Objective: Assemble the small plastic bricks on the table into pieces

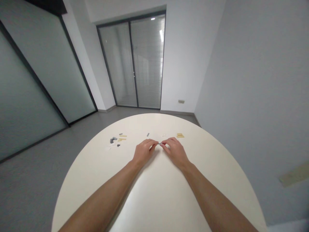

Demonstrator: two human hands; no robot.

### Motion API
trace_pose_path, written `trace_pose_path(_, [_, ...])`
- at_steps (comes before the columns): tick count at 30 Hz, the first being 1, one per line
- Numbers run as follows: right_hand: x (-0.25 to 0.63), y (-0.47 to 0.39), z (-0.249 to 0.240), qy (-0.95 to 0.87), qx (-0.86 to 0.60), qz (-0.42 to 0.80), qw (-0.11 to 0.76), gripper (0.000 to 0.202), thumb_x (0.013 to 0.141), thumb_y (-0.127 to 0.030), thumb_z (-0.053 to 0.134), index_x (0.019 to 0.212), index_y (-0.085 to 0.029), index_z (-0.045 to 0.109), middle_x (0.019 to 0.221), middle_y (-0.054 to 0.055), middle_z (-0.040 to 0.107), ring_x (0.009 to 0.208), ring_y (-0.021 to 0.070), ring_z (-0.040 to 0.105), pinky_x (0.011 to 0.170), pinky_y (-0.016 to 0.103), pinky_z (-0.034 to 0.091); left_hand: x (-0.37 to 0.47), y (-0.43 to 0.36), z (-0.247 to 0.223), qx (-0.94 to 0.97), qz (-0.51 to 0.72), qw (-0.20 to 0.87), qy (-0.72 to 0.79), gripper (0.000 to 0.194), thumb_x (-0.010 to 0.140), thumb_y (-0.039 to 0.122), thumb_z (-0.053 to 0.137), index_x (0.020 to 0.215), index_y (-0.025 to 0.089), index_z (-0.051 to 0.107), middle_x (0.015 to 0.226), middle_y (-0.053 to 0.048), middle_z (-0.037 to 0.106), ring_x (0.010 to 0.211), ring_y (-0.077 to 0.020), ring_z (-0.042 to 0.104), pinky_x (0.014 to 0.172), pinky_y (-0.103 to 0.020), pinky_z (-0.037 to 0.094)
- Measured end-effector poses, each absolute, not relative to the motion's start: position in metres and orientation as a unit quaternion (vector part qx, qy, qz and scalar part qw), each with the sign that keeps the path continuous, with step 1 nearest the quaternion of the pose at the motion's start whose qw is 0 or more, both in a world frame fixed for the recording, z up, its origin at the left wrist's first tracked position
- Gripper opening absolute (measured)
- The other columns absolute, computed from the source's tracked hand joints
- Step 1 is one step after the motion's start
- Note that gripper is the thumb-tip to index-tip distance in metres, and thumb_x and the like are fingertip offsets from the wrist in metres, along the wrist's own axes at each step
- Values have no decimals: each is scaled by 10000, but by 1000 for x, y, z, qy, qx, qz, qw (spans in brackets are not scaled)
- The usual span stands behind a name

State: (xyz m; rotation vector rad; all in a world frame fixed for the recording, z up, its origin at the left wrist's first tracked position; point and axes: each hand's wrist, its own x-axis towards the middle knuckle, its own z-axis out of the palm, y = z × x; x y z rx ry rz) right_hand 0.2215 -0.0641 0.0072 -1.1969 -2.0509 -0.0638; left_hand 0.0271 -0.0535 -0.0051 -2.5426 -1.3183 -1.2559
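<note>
My left hand [145, 151] and my right hand [175, 151] meet near the middle of a round white table [154, 199]. Between their fingertips is a small grey piece [159, 143], pinched from both sides; its shape is too small to tell. Just beyond my left hand lies a small grey strip [148, 134]. A faint whitish piece [164, 135] rests beyond my right fingers. Several yellow pieces [180, 135] lie together to the right of it.
At the table's left part are several dark grey pieces [112, 140], yellow sticks [122, 139], a small black piece [118, 145] and pale bits. The table's curved far edge stands before a glass door [147, 64]. A wall rises at the right.
</note>
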Motion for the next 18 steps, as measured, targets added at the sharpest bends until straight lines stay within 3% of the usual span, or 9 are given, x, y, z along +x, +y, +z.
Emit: trace_pose_path(18, [220,-67,9,-804,-464,-11,371,168,971,-307,564,964,-209,701,945,56,732,964,228,609,872,381,485,27,-55,-4,-811,-409,-9,-418,142,916,179,592,1001,243,686,954,-1,726,893,-141,664,776,-259,549])
